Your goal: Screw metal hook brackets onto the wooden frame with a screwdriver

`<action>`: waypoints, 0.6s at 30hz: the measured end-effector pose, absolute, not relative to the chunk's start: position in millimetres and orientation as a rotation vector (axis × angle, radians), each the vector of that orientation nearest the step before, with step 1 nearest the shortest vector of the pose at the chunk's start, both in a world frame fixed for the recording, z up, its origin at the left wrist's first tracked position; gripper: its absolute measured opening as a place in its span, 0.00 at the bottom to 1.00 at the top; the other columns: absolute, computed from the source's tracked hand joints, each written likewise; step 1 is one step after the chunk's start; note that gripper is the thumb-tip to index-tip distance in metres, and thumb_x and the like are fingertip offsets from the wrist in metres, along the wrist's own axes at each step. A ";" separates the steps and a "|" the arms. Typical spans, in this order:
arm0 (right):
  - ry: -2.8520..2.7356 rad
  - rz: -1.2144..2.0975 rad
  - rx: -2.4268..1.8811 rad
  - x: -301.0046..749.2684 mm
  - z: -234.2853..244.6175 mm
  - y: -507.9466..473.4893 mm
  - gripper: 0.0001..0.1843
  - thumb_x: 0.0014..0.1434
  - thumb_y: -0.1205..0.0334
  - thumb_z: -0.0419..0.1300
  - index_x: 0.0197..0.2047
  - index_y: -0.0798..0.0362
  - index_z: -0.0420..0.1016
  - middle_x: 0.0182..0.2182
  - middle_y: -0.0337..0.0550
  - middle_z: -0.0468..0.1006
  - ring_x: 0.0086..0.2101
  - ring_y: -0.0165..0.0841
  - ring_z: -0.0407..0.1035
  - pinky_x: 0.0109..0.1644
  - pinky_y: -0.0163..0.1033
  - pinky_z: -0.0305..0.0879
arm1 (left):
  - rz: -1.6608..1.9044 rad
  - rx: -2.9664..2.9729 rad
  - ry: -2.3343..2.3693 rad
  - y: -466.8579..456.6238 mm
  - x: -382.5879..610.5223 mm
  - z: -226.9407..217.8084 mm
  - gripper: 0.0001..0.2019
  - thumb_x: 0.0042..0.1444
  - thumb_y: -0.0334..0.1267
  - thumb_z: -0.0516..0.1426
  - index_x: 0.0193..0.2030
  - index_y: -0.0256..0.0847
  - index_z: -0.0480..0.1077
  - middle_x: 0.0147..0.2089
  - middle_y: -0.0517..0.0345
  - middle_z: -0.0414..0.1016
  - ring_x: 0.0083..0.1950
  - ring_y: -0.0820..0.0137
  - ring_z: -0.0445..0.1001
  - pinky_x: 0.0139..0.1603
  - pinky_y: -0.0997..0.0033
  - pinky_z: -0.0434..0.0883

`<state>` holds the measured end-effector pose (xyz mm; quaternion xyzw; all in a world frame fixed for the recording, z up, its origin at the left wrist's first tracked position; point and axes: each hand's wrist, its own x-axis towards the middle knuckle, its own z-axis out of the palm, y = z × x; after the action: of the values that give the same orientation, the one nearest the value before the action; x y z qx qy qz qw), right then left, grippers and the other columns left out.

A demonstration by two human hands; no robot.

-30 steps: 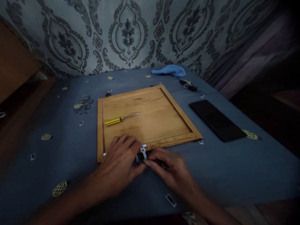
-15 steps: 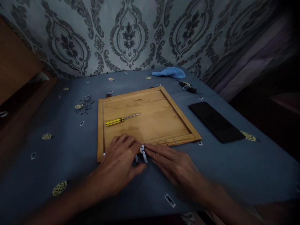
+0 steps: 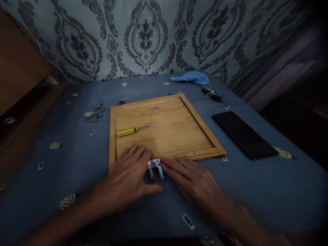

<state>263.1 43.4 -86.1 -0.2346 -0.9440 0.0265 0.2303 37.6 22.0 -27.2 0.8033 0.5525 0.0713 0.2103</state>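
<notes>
A square wooden board with a raised rim lies on a blue patterned cloth. At the board's near edge sits a small silver metal bracket with two legs pointing toward me. My left hand lies flat beside it on the left, fingers stretched over the board's near rim, thumb below the bracket. My right hand rests on the right, fingers stretched out with the tips touching the bracket. A yellow-and-black screwdriver lies on the board, apart from both hands.
A black phone lies right of the board. A blue rag and keys sit at the back right. Metal hooks lie at the left. A wooden cabinet stands far left; patterned wallpaper behind.
My right hand uncurled from a pinch below the bracket and slid up to the board's edge, fingers now flat against the bracket. The bracket now lies with both legs showing. My left hand barely moved.
</notes>
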 end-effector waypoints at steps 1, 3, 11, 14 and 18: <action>-2.595 0.066 -0.638 262.7 -86.0 43.5 0.20 0.66 0.78 0.54 0.58 0.60 0.75 0.54 0.52 0.82 0.44 0.38 0.78 0.48 0.45 0.77 | 0.185 2.235 1.538 22.3 38.0 -27.3 0.24 0.52 0.51 0.70 0.48 0.39 0.69 0.51 0.52 0.74 0.54 0.54 0.71 0.53 0.52 0.69; -2.592 0.057 -0.631 262.1 -86.4 43.9 0.20 0.65 0.78 0.54 0.58 0.61 0.75 0.54 0.53 0.82 0.45 0.39 0.78 0.49 0.45 0.76 | 0.154 2.233 1.535 22.9 39.3 -27.1 0.24 0.52 0.51 0.70 0.48 0.39 0.69 0.51 0.51 0.74 0.53 0.54 0.71 0.53 0.52 0.69; -2.561 0.038 -0.651 261.4 -88.5 41.8 0.18 0.67 0.77 0.52 0.57 0.60 0.74 0.53 0.51 0.82 0.45 0.39 0.78 0.47 0.46 0.77 | 0.227 2.208 1.533 21.0 42.7 -29.5 0.19 0.56 0.47 0.68 0.47 0.41 0.69 0.51 0.54 0.74 0.53 0.56 0.70 0.52 0.53 0.68; -2.577 0.044 -0.679 263.1 -91.1 40.2 0.19 0.68 0.76 0.53 0.58 0.59 0.74 0.55 0.52 0.81 0.46 0.39 0.77 0.48 0.47 0.77 | 0.268 2.196 1.532 19.3 43.6 -32.7 0.17 0.58 0.45 0.67 0.48 0.41 0.70 0.50 0.55 0.74 0.53 0.56 0.70 0.52 0.53 0.67; -2.603 0.066 -0.692 265.0 -93.1 38.8 0.22 0.68 0.75 0.51 0.62 0.57 0.73 0.57 0.52 0.80 0.48 0.39 0.77 0.51 0.48 0.77 | 0.302 2.183 1.572 18.7 45.1 -36.2 0.16 0.57 0.44 0.67 0.47 0.42 0.71 0.49 0.56 0.74 0.52 0.56 0.70 0.53 0.52 0.67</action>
<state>265.0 38.8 -93.1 -0.2506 -0.9420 0.0240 0.2219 45.1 18.7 -36.2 0.7875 0.5670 0.1091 0.2155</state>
